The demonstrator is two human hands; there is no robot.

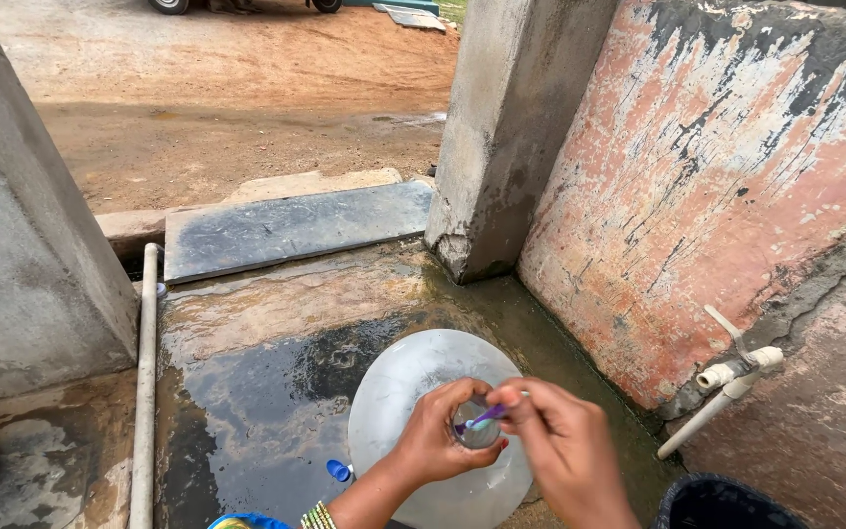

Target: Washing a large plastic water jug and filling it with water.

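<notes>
Head view: the left hand [438, 436] wraps its fingers round the neck of a big clear jug [413, 392] standing on the wet floor [247, 392]. The right hand [565, 446] pinches a purple brush [482, 418] at the jug's mouth. A blue cap [338, 471] lies beside the jug; a white tap [736, 372] juts from the wall.

Both hands meet — left hand [440, 434] curled, right hand [562, 441] pinching.

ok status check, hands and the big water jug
Left hand gripping the neck of the clear water jug. Right hand pushing a purple brush into its mouth. Blue cap on wet floor beside it, nothing blocking.
</notes>
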